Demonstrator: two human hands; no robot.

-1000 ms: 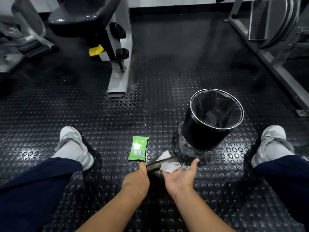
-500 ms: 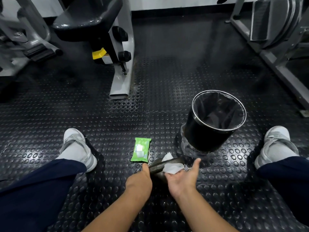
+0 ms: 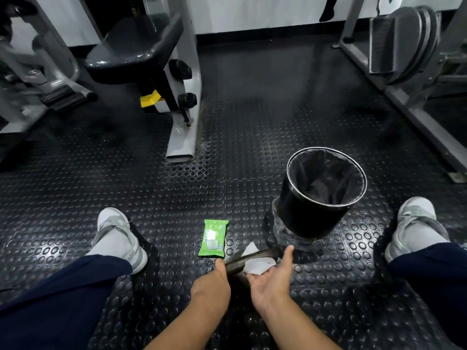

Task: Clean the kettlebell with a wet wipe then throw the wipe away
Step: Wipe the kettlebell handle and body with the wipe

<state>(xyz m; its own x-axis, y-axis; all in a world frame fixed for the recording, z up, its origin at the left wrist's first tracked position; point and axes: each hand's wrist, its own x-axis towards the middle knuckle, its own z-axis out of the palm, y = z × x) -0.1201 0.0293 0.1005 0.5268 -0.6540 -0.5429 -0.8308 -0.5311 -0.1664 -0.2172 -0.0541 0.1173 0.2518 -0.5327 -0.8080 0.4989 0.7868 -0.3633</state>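
Observation:
A dark kettlebell stands on the rubber floor between my feet; only its worn handle (image 3: 249, 257) shows clearly, the body is hidden under my hands. My left hand (image 3: 211, 286) grips the left end of the handle. My right hand (image 3: 271, 277) is palm up, fingers pressing a white wet wipe (image 3: 257, 264) against the handle, with the thumb sticking up. A corner of the wipe pokes out behind the handle. A black bin (image 3: 321, 195) with a black liner stands just beyond, to the right. A green wet-wipe pack (image 3: 212, 238) lies flat just left of the handle.
My two grey shoes (image 3: 118, 236) (image 3: 414, 227) flank the spot, legs in dark blue trousers. A grey exercise machine with a black seat (image 3: 182, 102) stands ahead on the left; a weight-plate rack (image 3: 404, 46) stands at the far right.
The view has tilted up a little, so more of the machines shows. Both hands stay on the handle; the right hand with the wipe has shifted only slightly.

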